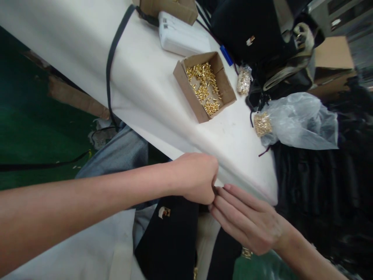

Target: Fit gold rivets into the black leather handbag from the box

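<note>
My left hand [196, 178] is closed in a fist above my lap, by the table's front edge. Against it, my right hand [247, 218] has its fingers pressed together, their tips meeting the fist. Whatever lies between them is hidden, apart from a small dark spot. Directly below is a black bag [177, 237] with a gold-coloured clasp [164, 212], lying across my lap. Its pale inside shows at an opening under my right hand. Another bit of gold-coloured hardware [247, 253] shows beneath that hand.
On the white table [145, 89] sits an open cardboard box [186, 91] of small gold-coloured metal pieces. Nearby are a white case [183, 37], a blue marker cap [226, 55] and a clear plastic bag [303, 120] with gold-coloured pieces. More black bags [247, 27] lie beyond.
</note>
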`<state>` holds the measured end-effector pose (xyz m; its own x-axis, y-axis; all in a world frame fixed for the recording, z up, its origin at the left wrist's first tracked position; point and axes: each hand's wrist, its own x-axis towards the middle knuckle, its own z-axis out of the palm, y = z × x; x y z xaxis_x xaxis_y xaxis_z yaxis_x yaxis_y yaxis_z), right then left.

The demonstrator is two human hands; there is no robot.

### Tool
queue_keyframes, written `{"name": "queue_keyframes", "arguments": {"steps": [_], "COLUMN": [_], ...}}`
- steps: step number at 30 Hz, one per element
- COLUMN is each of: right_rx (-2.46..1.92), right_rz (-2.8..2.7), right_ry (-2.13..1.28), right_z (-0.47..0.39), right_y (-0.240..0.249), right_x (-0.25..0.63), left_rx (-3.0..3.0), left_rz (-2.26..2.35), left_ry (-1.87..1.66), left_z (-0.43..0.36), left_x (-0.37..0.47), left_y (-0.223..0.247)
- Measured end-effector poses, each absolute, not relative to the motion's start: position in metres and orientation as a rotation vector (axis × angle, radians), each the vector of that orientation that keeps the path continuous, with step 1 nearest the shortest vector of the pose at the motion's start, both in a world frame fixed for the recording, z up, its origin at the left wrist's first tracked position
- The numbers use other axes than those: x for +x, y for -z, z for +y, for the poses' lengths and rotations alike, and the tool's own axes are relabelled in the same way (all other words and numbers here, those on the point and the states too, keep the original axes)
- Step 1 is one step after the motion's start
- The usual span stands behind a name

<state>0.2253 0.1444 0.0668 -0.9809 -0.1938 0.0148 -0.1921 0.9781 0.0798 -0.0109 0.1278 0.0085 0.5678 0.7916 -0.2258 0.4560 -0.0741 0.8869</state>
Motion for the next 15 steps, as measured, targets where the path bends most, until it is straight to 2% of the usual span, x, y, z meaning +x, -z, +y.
{"name": "queue_keyframes", "arguments": {"steps": [5, 15], "right_rx": [0.324, -0.205], "right_rz": [-3.124, -3.073], "right_ry": [0.218, 0.154], "right_z": [0.145, 0.12], "right_y": [-0.048, -0.014], "right_x": [0.217, 0.201], "left_rx": [1.558, 1.495], "left_rz": [1.146, 1.248], "left_ry": [-0.369, -0.377], "left_z": [0.121, 0.117], "left_x": [-0.017, -0.029], "left_y": [0.014, 0.033]}}
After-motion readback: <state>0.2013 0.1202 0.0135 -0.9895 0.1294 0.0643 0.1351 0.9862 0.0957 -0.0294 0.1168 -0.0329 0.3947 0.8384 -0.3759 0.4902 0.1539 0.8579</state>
